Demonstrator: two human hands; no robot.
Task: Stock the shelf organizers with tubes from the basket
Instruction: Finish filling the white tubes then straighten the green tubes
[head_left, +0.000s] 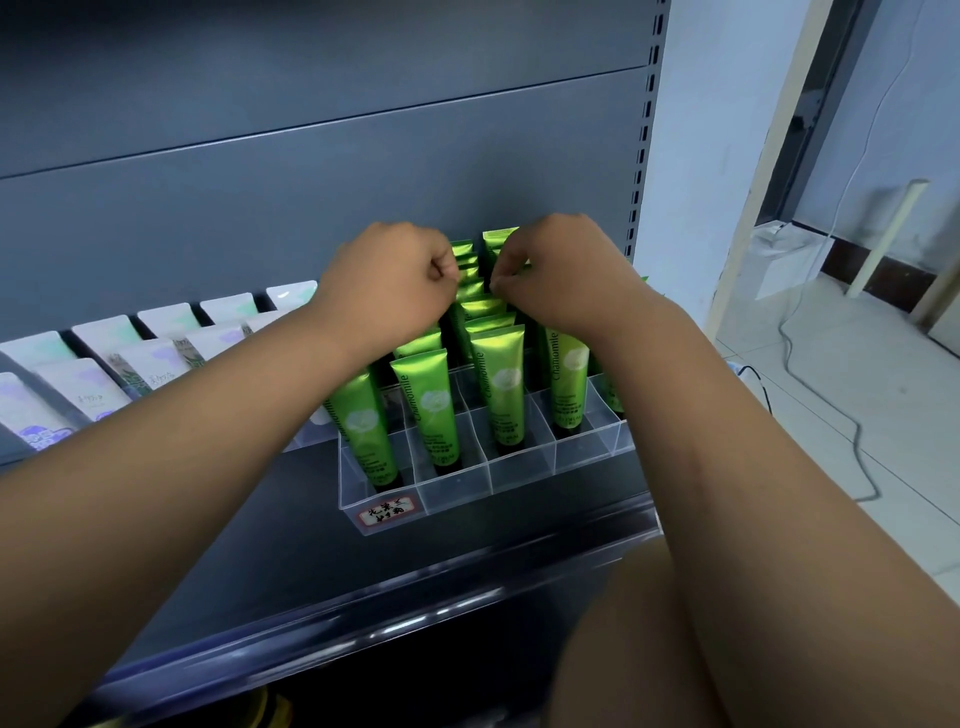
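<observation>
L grip (410, 270) curled, hold unclear; R grip (540, 270) pinched a crimped top among green Chamomile tubes (498, 384) standing in clear organizer (519, 473) on shelf (467, 561). Tubes prob. light, soft, slick; take by crimp.

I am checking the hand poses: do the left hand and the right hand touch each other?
Apart. The head view shows the tops of green tubes in a clear gap between the left hand and the right hand.

2 hands (395, 270) (550, 260), perhaps on green tubes (501, 374)
</observation>
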